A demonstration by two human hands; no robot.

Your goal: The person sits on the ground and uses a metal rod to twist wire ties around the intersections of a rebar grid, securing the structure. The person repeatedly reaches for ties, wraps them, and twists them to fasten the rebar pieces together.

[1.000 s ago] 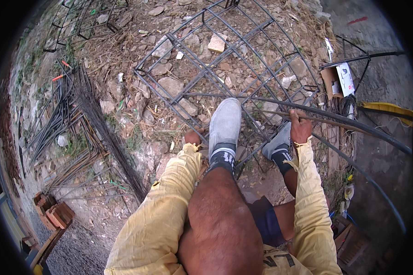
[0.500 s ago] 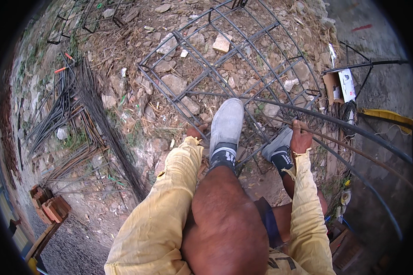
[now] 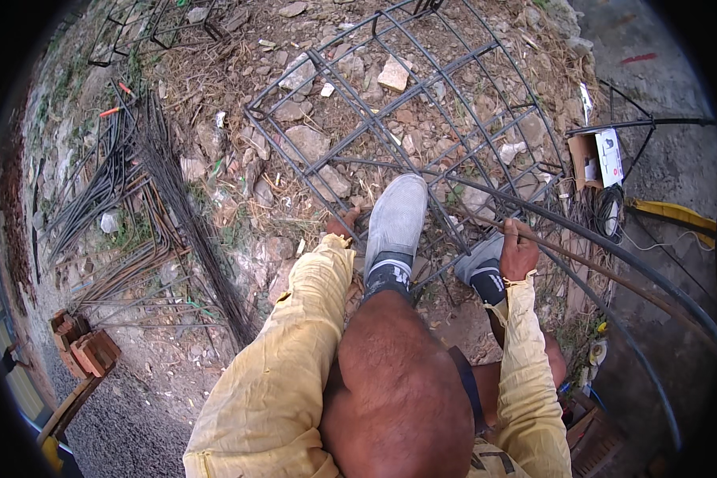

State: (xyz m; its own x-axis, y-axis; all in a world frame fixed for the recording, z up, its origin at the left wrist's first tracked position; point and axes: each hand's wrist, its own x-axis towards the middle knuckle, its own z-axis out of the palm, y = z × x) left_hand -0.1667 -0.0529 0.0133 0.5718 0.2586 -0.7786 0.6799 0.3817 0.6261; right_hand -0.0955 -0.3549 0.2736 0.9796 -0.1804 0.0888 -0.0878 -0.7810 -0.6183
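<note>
From the head view, not much has changed since a moment ago. The right hand (image 3: 519, 251) still holds the same bar, and the left hand (image 3: 344, 225) is still low by the cage. Both feet stay put. The view has only shifted a tiny bit.

The ground is bare dirt with dry grass, stones (image 3: 394, 73) and bits of rubble. This is outdoors, like a building yard. At 9 o'clock a pile of long steel rods (image 3: 119, 183) lies on the dirt. At 8 o'clock sit some red bricks (image 3: 84, 350). At 3 o'clock there is a small open cardboard box (image 3: 593, 155), with a yellow strip just past it.

The steel bar cage (image 3: 422, 103) lies on its side from the middle up to 12 o'clock. A grey shoe (image 3: 397, 217) rests on its bars, and the other grey shoe (image 3: 478, 261) is just beside it at 3 o'clock.

The right hand is closed tight around a long rusty bar (image 3: 605, 275), which runs off toward 4 o'clock. The left hand is at the cage's near edge, just left of the first shoe. Its fingers are mostly hidden by the yellow sleeve (image 3: 311, 295), so I cannot tell if it grips anything.
</note>
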